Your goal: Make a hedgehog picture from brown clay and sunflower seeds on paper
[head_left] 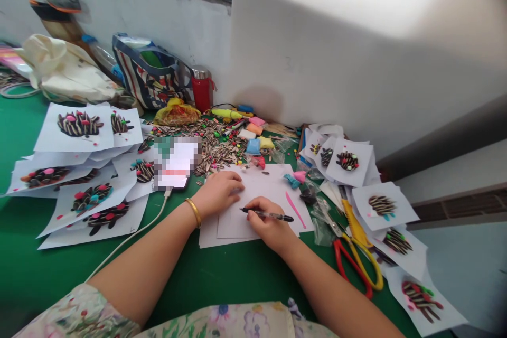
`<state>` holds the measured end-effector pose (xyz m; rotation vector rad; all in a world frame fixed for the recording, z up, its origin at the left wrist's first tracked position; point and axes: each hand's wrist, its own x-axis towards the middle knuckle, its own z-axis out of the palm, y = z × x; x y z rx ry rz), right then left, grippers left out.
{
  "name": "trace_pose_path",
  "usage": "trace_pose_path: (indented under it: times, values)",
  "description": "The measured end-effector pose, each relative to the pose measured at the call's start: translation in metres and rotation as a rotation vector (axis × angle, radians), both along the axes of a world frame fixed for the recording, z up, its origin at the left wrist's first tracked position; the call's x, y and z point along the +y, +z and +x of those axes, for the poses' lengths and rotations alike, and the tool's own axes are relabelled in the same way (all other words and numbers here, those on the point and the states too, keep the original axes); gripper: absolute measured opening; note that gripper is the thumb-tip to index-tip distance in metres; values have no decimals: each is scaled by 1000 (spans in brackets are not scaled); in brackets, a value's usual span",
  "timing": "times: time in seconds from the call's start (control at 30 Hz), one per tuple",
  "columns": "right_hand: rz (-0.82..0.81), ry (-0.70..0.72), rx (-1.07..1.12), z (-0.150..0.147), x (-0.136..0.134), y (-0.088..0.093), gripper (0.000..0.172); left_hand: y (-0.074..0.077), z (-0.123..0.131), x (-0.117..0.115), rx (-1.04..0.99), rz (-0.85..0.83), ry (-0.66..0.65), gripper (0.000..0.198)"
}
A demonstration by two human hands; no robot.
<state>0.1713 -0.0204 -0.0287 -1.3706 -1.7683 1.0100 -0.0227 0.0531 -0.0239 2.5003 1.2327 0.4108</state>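
My right hand (269, 222) grips a pen (273, 215) with a clear barrel and black end, its tip pointing left just over the white paper (233, 229). Flat on the upper left of that sheet rests my left hand (222, 193), fingers stretched out, a gold bangle on its wrist. Faint marks show near the pen tip. A pink plastic clay knife (296, 210) lies on the paper's right side. Beyond the sheet spreads a heap of striped sunflower seeds (217, 148), with blue clay (253, 147) and other coloured clay packs at its right.
A phone (176, 163) on a white cable lies left of the paper. Seed-and-clay pictures (93, 200) are stacked at left, more pictures (382, 206) at right. Red-and-yellow scissors (356, 259) lie at right. A red flask (202, 90) and striped bag (150, 74) stand by the wall.
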Motion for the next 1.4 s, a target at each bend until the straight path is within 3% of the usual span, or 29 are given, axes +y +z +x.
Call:
trace_pose_path:
  times: [0.2,1.4]
  values:
    - [92,22,-109,-6,-4,-1,15,0,0,-1,2,-13,9,23]
    - [128,-32,-235,-8,-3,-2,14,1,1,-2,11,-10,5,23]
